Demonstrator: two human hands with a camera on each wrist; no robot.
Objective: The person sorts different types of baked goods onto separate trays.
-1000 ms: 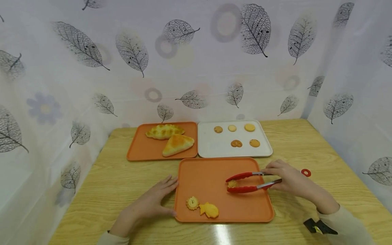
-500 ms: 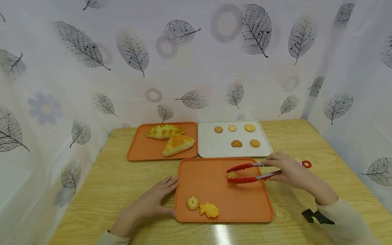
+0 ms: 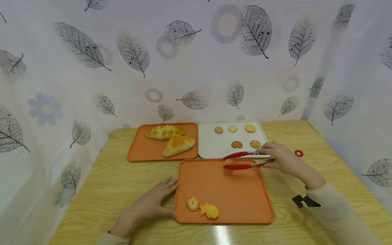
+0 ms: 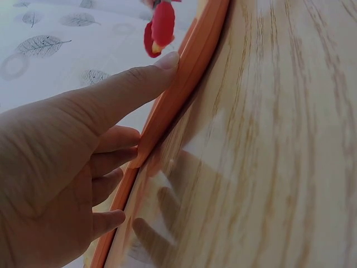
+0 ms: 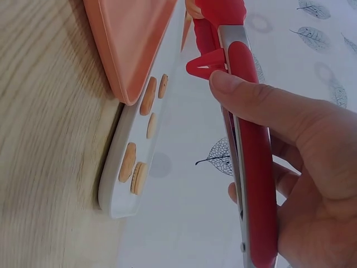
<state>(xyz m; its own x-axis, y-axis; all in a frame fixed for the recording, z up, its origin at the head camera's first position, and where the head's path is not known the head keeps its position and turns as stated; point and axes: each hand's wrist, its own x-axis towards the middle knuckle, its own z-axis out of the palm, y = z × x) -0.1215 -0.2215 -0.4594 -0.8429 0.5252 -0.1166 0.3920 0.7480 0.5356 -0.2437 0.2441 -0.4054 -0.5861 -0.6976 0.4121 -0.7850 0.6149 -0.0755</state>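
My right hand (image 3: pixel 280 157) grips red-and-metal tongs (image 5: pixel 254 151) by their handles. Pinched between the red tips is a small ridged golden cookie (image 3: pixel 228 161), over the far edge of the near orange tray (image 3: pixel 226 190). My left hand (image 3: pixel 150 199) lies along that tray's left side, fingers and thumb straight; in the left wrist view the thumb touches the rim. A round scalloped cookie (image 3: pixel 192 203) and a fish-shaped cookie (image 3: pixel 209 210) lie at the tray's near left.
Behind stands a white tray (image 3: pixel 211 146) with several cookies, among them a pretzel-shaped one (image 3: pixel 237 144). Left of it, another orange tray (image 3: pixel 137 149) bears a braided bread (image 3: pixel 165 132) and a triangular bread (image 3: pixel 178 145). A leaf-patterned curtain (image 3: pixel 196 68) encloses the wooden table (image 3: pixel 122 177).
My right hand has moved away from me with the tongs and the ridged cookie, from over the middle of the near tray to its far edge. The left hand has stayed still.
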